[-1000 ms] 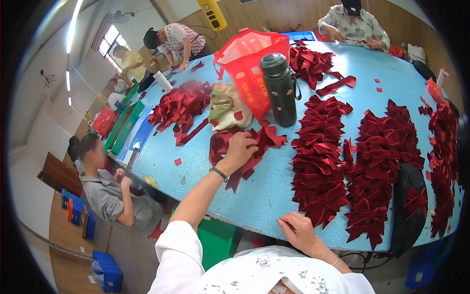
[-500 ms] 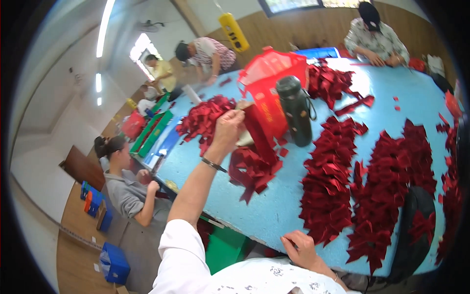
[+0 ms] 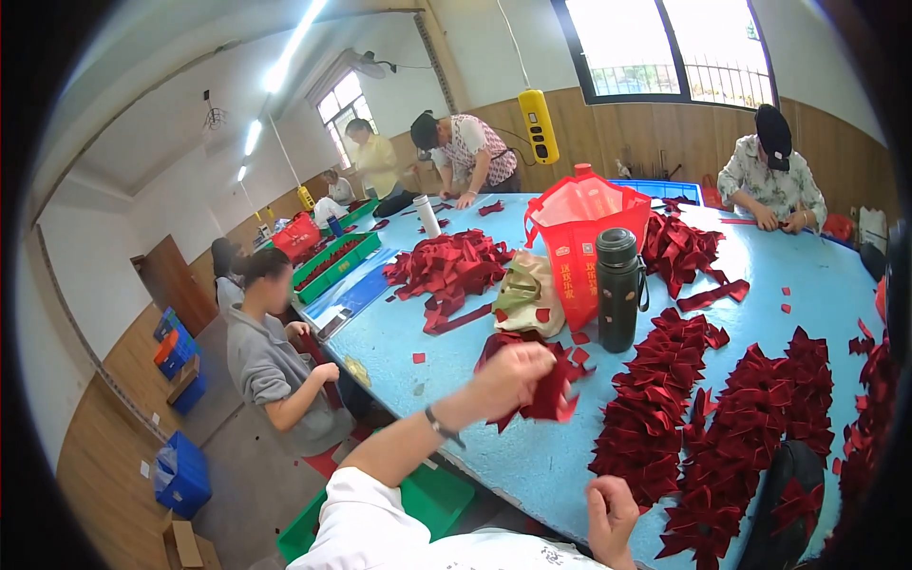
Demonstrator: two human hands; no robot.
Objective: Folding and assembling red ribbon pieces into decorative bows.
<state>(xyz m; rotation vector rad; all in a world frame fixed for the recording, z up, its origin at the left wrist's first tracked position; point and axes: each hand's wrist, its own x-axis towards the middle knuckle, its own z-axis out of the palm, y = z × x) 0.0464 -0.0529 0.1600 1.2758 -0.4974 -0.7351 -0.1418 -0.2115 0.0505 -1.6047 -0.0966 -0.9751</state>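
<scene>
The person's right hand (image 3: 613, 521) is nearest, raised at the near table edge with fingers loosely half curled and nothing showing in it. A green crate (image 3: 439, 499) sits below the table edge to the left. To the right lies a black pouch (image 3: 774, 513) with a red bow on it, just beside overlapping rows of dark red bows (image 3: 646, 423) that run away from the body.

Farther in, the left hand (image 3: 518, 375) reaches forward and rightward across the blue table (image 3: 513, 470), a dark band (image 3: 445, 427) around its wrist. It is blurred, but its fingers look drawn together on a red ribbon (image 3: 551, 394), which hangs just below the fingertips. The ribbon's long axis seems to run downward; the blur hides its exact lie. The ribbon is forward and to the left of the right hand, well apart from it, so the left is clearly nearer. Loose red pieces (image 3: 496, 350) lie beneath and behind the left hand.

Beyond stand a pale cloth bag (image 3: 528, 290), a dark green bottle (image 3: 617, 294) and a red bag (image 3: 570, 242), with a red ribbon heap (image 3: 451, 271) to their left. A co-worker in grey (image 3: 271, 366) sits at the left; another in a black cap (image 3: 774, 180) works at the far right.
</scene>
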